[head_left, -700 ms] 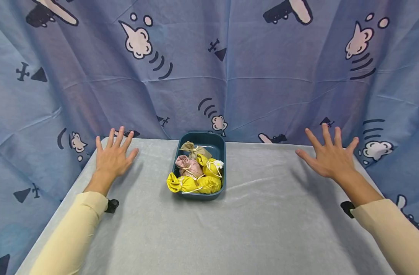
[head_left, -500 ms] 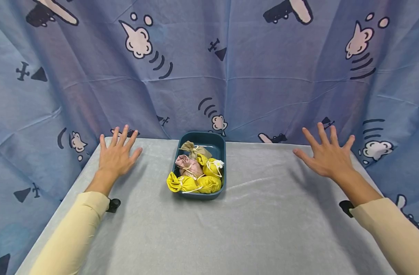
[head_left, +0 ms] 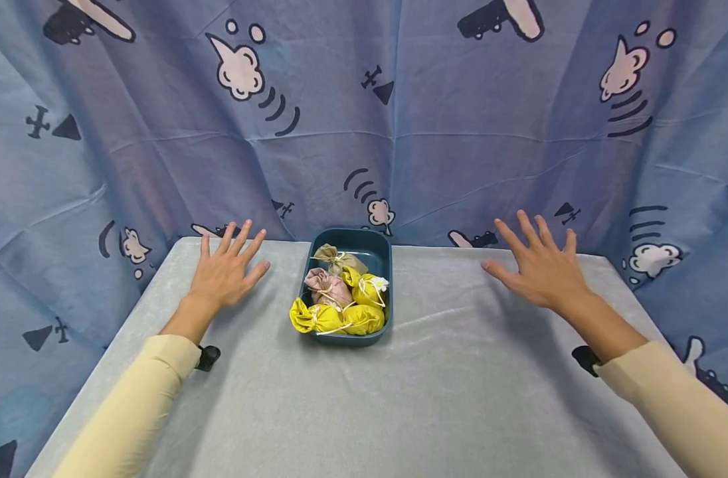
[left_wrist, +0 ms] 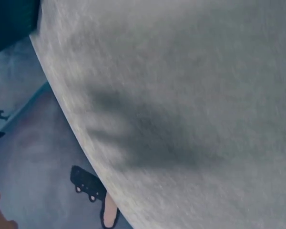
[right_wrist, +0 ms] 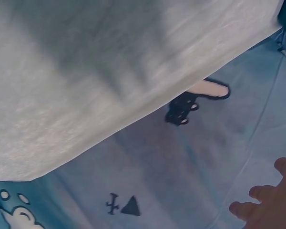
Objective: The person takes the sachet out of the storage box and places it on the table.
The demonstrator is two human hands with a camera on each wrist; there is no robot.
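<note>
My left hand (head_left: 223,275), fingers spread and holding nothing, hovers over the table left of a dark teal bin (head_left: 349,340). On the other side my right hand (head_left: 540,269) is likewise spread, farther from the bin. Inside the bin lie several small tied cloth pouches: a beige pouch (head_left: 347,264) at the back, a pink pouch (head_left: 329,290) in the middle, and yellow ones in front. One yellow pouch (head_left: 368,292) carries a white flower; another yellow pouch (head_left: 307,318) hangs its gathered end over the left rim. In the right wrist view only some fingertips (right_wrist: 262,194) show.
A light grey cloth covers the table (head_left: 400,411). Behind and along both sides hangs a blue printed curtain (head_left: 471,106), close to the table's far edge. Shadows of both hands fall on the cloth.
Both hands have moved inward toward the bin, the left one to the right and the right one to the left. The bin and pouches stay in place.
</note>
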